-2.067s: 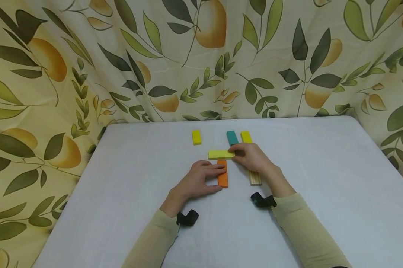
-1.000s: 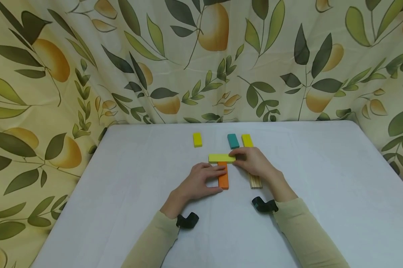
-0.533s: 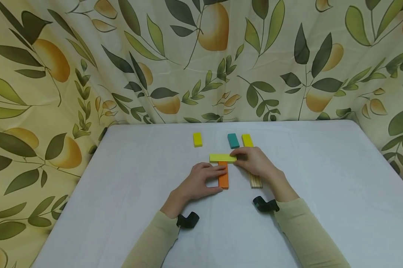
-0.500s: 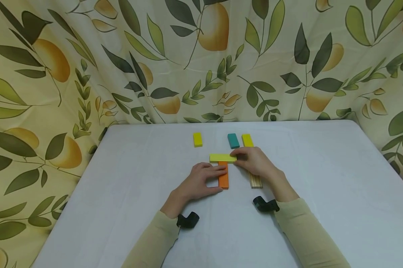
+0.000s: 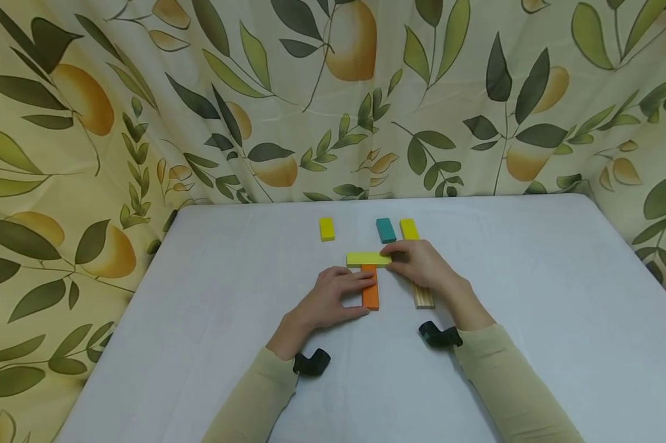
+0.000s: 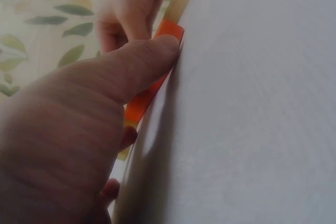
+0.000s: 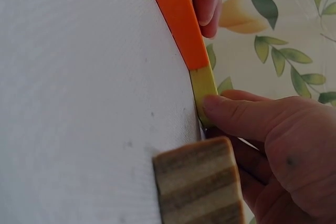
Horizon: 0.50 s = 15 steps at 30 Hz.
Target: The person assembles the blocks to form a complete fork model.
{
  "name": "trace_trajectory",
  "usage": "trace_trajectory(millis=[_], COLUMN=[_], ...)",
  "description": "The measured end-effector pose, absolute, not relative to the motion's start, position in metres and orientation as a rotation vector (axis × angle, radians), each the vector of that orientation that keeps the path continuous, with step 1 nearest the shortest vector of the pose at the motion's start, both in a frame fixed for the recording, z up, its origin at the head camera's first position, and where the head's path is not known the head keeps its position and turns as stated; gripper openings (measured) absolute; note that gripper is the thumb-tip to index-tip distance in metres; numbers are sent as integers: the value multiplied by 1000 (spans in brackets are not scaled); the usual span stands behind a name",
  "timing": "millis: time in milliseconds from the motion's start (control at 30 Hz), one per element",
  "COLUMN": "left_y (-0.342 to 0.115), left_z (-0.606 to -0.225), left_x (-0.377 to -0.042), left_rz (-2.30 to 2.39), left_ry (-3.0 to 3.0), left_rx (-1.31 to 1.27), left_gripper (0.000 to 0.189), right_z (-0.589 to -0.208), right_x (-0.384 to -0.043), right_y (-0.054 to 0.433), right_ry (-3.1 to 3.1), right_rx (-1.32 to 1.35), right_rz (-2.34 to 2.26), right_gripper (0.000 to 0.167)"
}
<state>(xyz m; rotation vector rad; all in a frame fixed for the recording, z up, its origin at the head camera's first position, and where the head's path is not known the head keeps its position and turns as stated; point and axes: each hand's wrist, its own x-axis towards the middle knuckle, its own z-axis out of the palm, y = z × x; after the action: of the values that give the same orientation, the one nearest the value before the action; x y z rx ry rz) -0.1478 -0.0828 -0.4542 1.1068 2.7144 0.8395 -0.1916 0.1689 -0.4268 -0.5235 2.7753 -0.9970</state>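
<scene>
An orange block [image 5: 370, 299] lies lengthwise on the white table, its far end against a lime-yellow block [image 5: 361, 259] set crosswise, so the two form a T. My left hand [image 5: 333, 296] holds the orange block, thumb at its near end and fingers over its upper part. At the lime-yellow block's right end, my right hand [image 5: 421, 264] pinches it between thumb and fingers. In the right wrist view the orange block [image 7: 178, 19] meets the lime-yellow block [image 7: 202, 85] edge to edge. Partly under my right hand lies a block with striped wood grain [image 5: 424, 298].
Farther back lie a small yellow block [image 5: 326, 229], a teal block [image 5: 386, 230] and another yellow block [image 5: 409, 229], whose near end is hidden by my right hand. A curtain [image 5: 333, 147] with fruit and leaves hangs behind the table [image 5: 227, 277].
My right hand has drawn the lime-yellow block nearer, closing the small gap to the orange block, then slid it slightly right. My left hand has stayed on the orange block.
</scene>
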Motion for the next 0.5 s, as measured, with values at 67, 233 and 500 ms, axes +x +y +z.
trace_trajectory(millis=[67, 233, 500], left_y=[-83, -83, -86], left_z=[-453, -451, -452], left_x=[-149, -151, -148], left_rz=[845, 852, 905], left_ry=[2716, 2717, 2699], left_rx=[1105, 1109, 1067], left_gripper=[58, 58, 58], right_z=[-426, -423, -425], right_x=[-193, -196, -191], right_y=[168, 168, 174], right_ry=[2773, 2769, 2749], right_rx=[-527, -517, -505], right_rz=[-993, -1000, -1065], right_gripper=[30, 31, 31])
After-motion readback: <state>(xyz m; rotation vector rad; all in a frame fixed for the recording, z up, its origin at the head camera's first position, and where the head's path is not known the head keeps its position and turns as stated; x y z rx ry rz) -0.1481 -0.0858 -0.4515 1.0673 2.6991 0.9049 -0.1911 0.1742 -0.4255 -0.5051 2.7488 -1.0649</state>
